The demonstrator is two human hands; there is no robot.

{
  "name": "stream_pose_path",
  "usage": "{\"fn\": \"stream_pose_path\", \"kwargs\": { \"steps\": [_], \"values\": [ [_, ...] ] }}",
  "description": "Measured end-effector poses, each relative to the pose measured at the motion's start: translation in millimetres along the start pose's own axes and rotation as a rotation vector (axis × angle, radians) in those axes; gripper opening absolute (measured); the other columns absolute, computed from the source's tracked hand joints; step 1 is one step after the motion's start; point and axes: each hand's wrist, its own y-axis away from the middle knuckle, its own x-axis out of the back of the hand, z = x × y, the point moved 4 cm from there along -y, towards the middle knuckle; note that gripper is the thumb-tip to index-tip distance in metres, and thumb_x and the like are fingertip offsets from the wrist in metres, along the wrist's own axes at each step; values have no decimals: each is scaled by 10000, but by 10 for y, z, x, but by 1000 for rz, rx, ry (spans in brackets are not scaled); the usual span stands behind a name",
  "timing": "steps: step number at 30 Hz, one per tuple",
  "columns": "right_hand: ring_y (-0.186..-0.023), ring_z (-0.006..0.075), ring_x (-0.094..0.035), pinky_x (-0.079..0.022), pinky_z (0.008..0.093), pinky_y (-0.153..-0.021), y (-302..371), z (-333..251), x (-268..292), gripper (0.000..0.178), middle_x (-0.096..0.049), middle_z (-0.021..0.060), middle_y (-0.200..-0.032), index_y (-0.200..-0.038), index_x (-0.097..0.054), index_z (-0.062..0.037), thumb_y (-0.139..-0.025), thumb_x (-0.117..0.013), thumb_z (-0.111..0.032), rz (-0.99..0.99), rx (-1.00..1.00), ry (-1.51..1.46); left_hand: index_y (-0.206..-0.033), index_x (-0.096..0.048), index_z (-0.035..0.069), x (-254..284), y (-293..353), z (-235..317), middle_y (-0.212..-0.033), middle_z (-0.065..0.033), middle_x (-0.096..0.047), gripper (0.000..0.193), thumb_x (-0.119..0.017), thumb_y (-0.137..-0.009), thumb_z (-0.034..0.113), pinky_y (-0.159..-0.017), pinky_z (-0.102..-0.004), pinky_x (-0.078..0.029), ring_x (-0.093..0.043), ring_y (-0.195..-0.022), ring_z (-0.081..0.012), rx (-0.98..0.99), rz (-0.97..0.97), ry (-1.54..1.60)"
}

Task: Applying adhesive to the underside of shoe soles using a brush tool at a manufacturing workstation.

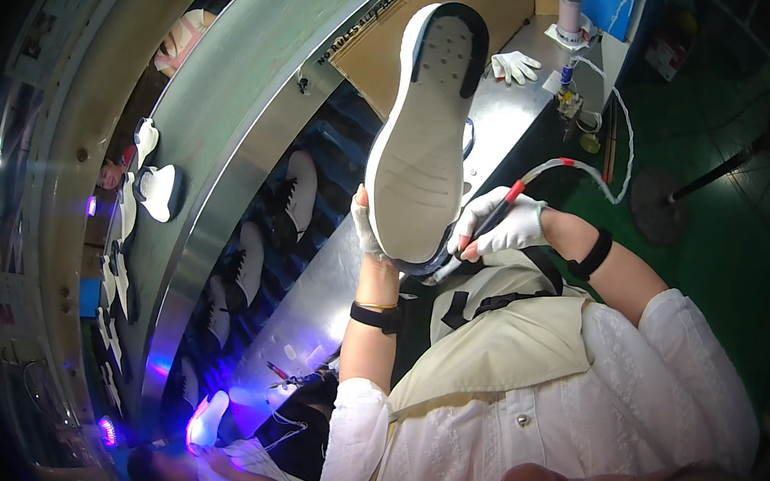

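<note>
The left hand [366, 226], gloved, grips the shoe [426, 134] at its near end, fingers clamped on the edge. The right hand [502, 226], gloved, is closed around a red-tipped tool [492, 219] touching the same near end. The shoe is held sole-up between and above both hands; its long axis runs away from the body, far end tilted right. Beyond lies the metal table [507, 108] with a spare glove [515, 66].

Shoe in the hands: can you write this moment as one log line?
left hand: holds shoe, sole up | right hand: holds hose tool at heel | belt: more shoes
</note>
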Motion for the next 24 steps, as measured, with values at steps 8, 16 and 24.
{"fn": "stream_pose_path", "kwargs": {
  "steps": [8,16,24],
  "values": [
    [-881,151,-638,-506,287,-823,-47,-49,-39,126,-673,78,-914,-809,-647,-44,-735,-734,11,66,127,263,-1209,-553,32,96,-142,-40,-1148,-120,-623,461,-622,-864,331,-840,-327,-528,-626,-1002,-210,189,-92,-40],
    [-885,138,-622,-494,279,-818,27,-59,172,113,-662,62,-948,-824,-630,-45,-764,-697,24,189,185,223,-1229,-546,34,121,-205,-151,-1138,-121,-628,480,-569,-877,360,-849,-345,-519,-624,-997,-223,276,56,-84],
    [-838,138,-626,-499,280,-779,72,55,323,129,-665,61,-887,-795,-632,-57,-733,-687,42,252,55,-124,-1189,-581,51,-116,-123,-89,-1091,-118,-646,450,-546,-886,381,-831,-348,-526,-638,-943,-237,141,87,-190]
  ]
}}
